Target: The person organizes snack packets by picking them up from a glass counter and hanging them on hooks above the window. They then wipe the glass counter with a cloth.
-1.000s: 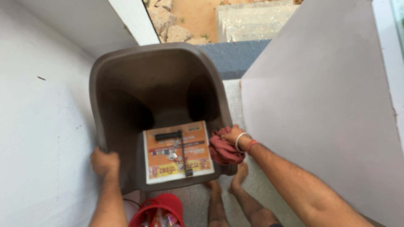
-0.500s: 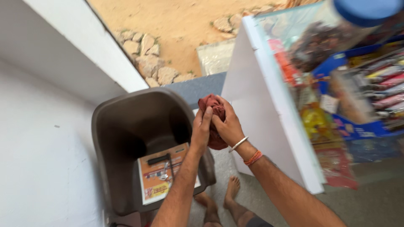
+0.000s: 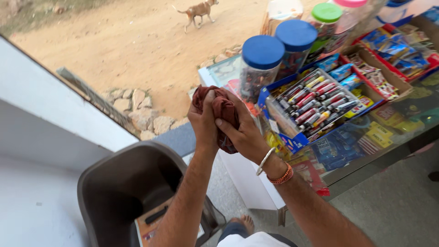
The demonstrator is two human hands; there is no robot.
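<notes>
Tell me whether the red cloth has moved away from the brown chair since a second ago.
Yes. The red cloth, earlier down at the brown chair's seat, is now lifted well above it, wrung between the left hand and right hand.

I see both arms bare to the elbow, no sleeves. The right hand has a thin silver bangle just below the fingers at the wrist, with an orange beaded bracelet right behind it. The left hand wears nothing. One bare foot shows, beside it a white garment edge.
</notes>
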